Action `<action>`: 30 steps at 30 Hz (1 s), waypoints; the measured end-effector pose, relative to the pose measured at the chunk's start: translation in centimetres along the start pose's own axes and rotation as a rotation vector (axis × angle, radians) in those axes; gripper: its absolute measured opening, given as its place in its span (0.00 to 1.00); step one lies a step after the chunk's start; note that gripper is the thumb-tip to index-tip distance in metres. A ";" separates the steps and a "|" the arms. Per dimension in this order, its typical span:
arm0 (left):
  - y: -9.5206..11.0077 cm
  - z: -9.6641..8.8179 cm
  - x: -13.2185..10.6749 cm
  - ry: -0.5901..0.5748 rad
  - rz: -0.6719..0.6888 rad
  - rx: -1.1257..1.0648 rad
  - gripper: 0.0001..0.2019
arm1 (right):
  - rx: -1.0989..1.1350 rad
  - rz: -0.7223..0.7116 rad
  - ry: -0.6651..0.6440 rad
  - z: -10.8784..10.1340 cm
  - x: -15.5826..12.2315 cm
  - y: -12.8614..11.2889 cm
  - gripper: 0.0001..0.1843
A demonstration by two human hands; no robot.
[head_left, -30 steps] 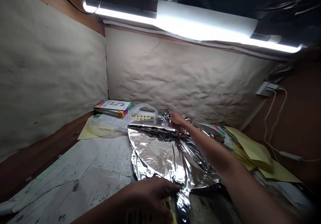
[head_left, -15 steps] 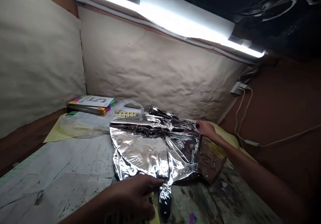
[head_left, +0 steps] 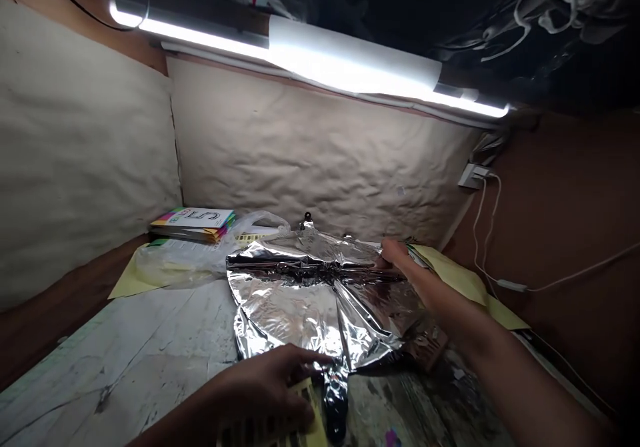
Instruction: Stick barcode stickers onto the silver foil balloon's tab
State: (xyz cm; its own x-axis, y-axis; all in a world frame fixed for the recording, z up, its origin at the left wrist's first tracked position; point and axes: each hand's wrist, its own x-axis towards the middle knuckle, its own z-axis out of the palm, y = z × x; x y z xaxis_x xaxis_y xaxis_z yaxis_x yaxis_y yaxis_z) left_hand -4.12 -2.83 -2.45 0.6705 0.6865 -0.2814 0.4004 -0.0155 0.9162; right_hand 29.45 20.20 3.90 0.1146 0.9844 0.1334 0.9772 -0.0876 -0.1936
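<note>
A flat, deflated silver foil balloon [head_left: 310, 300] lies crumpled on the worn white table [head_left: 150, 360], its neck pointing toward me. My left hand [head_left: 270, 387] rests at the balloon's near edge by the neck, fingers curled over a yellow printed card [head_left: 305, 410] that lies under it. My right hand [head_left: 400, 257] reaches across to the balloon's far right edge and presses or pinches the foil there; its fingertips are hidden by the foil. A brown box-like object [head_left: 425, 343] sits partly under the balloon's right side.
A stack of colourful packets [head_left: 195, 223] and a clear plastic bag [head_left: 190, 257] lie at the back left. Yellow sheets [head_left: 460, 277] lie at the back right. Paper-covered walls close in the left and back. A wall socket [head_left: 473, 175] with white cables sits at right, under a tube light [head_left: 310, 53].
My right hand moved from the balloon's far middle out to its right edge, then flattened the foil there. The raised right side has dropped. My left hand stayed at the near edge.
</note>
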 end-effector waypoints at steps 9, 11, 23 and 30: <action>0.0 -2.2 1.0 0.671 0.234 -0.506 0.23 | 0.863 -0.631 -0.504 3.2 -13.7 -8.8 0.22; -0.2 -2.5 1.1 0.681 0.286 -0.516 0.20 | 1.081 -0.638 -0.694 5.0 -16.2 -10.0 0.24; -0.4 -1.3 1.5 0.660 0.294 -0.282 0.13 | 0.771 -0.793 -0.081 4.4 -18.6 -10.9 0.08; 0.2 -0.7 1.1 0.762 0.303 -0.097 0.11 | 0.648 -0.852 0.126 4.4 -20.0 -11.4 0.05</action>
State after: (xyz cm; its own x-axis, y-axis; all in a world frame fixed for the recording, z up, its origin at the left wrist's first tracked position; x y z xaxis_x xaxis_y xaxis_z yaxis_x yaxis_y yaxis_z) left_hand -3.71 -1.59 -2.42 0.1196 0.9681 0.2202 0.1909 -0.2401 0.9518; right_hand 15.21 2.14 -0.87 -0.5052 0.6570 0.5595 0.4671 0.7534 -0.4628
